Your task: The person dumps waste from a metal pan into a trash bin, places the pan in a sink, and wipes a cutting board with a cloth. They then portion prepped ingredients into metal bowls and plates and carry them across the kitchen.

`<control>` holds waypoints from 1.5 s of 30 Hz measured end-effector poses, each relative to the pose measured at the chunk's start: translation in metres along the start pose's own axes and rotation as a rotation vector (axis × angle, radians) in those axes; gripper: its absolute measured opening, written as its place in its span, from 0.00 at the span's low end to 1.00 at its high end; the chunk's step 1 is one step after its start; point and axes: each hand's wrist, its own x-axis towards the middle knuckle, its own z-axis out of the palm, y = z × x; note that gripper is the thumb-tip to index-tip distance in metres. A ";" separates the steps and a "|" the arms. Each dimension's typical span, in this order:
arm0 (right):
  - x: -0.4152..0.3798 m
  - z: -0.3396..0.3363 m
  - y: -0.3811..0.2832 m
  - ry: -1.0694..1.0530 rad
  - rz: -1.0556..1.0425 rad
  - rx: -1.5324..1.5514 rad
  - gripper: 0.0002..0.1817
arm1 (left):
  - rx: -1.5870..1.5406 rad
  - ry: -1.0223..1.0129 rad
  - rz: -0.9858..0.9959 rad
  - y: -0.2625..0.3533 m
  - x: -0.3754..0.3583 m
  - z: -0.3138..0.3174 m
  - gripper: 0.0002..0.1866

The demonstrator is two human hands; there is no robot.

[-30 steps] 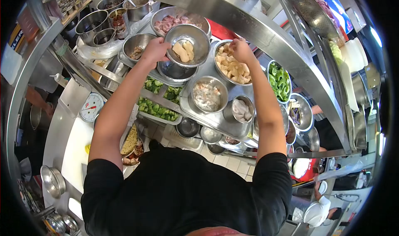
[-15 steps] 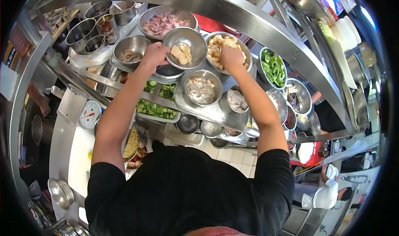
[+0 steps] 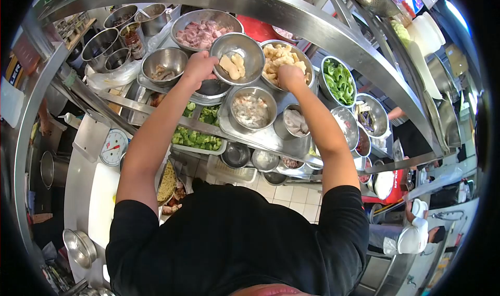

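Note:
My left hand (image 3: 200, 68) grips the rim of a tilted steel mixing bowl (image 3: 252, 54). A few pale yellow food pieces (image 3: 233, 66) lie inside it. Just to the right, a larger steel bowl (image 3: 311, 80) is heaped with similar pale yellow chunks (image 3: 277, 54). Down among these chunks is my right hand (image 3: 291, 78), its fingers curled and their tips hidden. The two bowls are side by side, nearly touching. Below the held bowl stands a steel bowl of whitish, wet-looking food (image 3: 252, 111). Raw meat pieces (image 3: 200, 34) fill a bowl behind it.
Sliced green peppers (image 3: 339, 82) sit in a bowl on the right, with a bowl of purple strips (image 3: 366, 118) beyond. Broccoli (image 3: 195, 139) fills a tray below. A steel shelf rail (image 3: 291, 17) arches overhead. A dial scale (image 3: 113, 146) stands left. Another person (image 3: 412, 236) is far right.
My left hand has brought the held bowl slightly right, closer to the bowl of yellow chunks. My right hand has shifted a little toward me within that bowl. The camera view has shifted slightly.

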 end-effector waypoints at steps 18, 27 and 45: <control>0.115 0.038 0.102 0.470 -0.082 1.133 0.19 | -0.121 -0.120 -0.051 0.021 0.032 0.062 0.09; 0.098 0.061 0.132 -0.218 0.401 0.873 0.19 | -0.160 -0.111 -0.072 -0.003 0.017 0.020 0.09; 0.081 0.029 0.129 0.001 -0.047 1.121 0.19 | 0.068 0.015 -0.009 -0.006 0.011 0.037 0.04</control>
